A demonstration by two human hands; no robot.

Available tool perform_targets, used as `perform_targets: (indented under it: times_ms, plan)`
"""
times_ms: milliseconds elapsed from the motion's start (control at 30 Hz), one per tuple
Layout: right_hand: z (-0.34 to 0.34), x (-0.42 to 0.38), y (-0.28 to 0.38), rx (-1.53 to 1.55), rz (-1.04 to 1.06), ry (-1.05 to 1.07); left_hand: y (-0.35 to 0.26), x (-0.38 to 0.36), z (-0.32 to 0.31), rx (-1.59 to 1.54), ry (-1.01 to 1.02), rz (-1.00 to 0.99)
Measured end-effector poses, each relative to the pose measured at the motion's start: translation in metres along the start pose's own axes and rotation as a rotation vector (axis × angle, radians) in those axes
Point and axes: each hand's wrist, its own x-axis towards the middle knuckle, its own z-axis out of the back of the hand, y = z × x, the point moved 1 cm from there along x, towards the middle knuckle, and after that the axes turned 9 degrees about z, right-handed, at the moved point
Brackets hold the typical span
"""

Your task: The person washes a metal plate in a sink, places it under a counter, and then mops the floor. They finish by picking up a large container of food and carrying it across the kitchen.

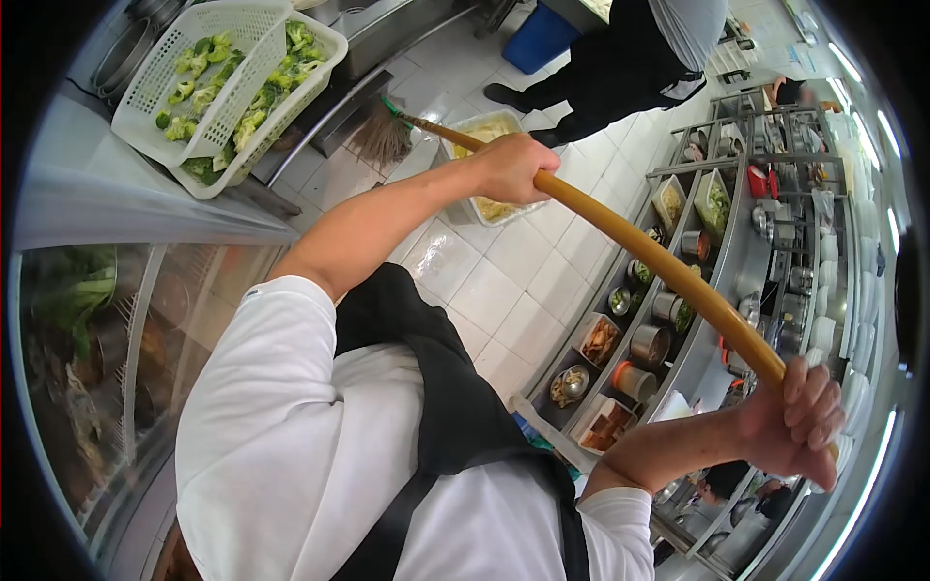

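A broom's long yellow-brown handle (pixel 659 259) slants across the view from upper left to lower right. My left hand (pixel 513 167) is closed around it partway along, nearer the brush. Close to the other end, my right hand (pixel 792 418) has its fingers curled round the handle. The broom's brush (pixel 384 137) rests low by the floor tiles, beside the steel counter on the left. Just past my left hand and partly behind it, a white tub (pixel 491 208) with pale food in it stands on the floor.
White baskets (pixel 329 73) of broccoli sit at upper left, above a glass-fronted cabinet (pixel 145 320). A person in dark trousers (pixel 620 73) stands beyond the tub, near a blue bin (pixel 541 39). Along the right runs a steel counter (pixel 722 281) with food containers and shelves.
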Motion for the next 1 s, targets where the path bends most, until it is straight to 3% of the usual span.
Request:
perform_targets:
  times_ms: [133,267,367,433,500,633,767,833,900,1000]
  plan:
    - [-0.017,0.009,0.012,-0.034,0.065,0.063,-0.004,0.006,0.004,-0.042,-0.094,-0.11]
    - [-0.032,0.01,-0.005,0.024,0.08,0.132,0.005,-0.006,0.003,-0.049,-0.096,-0.054]
    - [-0.033,0.007,-0.056,0.008,-0.002,0.242,0.043,-0.016,-0.016,-0.059,-0.2,0.028]
    - [-0.041,-0.003,-0.109,-0.014,-0.015,0.422,0.08,-0.032,-0.032,-0.118,-0.238,0.155]
    - [-0.061,-0.025,-0.153,-0.149,-0.161,0.458,0.114,-0.053,-0.047,-0.124,-0.271,0.276]
    - [-0.096,-0.053,-0.207,-0.178,-0.223,0.631,0.181,-0.077,-0.07,-0.189,-0.285,0.335]
    - [-0.106,-0.059,-0.243,-0.353,-0.108,0.66,0.219,-0.059,-0.059,-0.143,-0.227,0.365]
    - [-0.115,-0.066,-0.266,-0.464,-0.059,0.647,0.248,-0.049,-0.064,-0.205,-0.293,0.331]
    - [-0.126,-0.073,-0.288,-0.587,-0.127,0.545,0.252,-0.042,-0.057,-0.212,-0.403,0.284]
    - [-0.147,-0.069,-0.31,-0.657,-0.127,0.39,0.271,-0.036,-0.046,-0.285,-0.262,0.364]
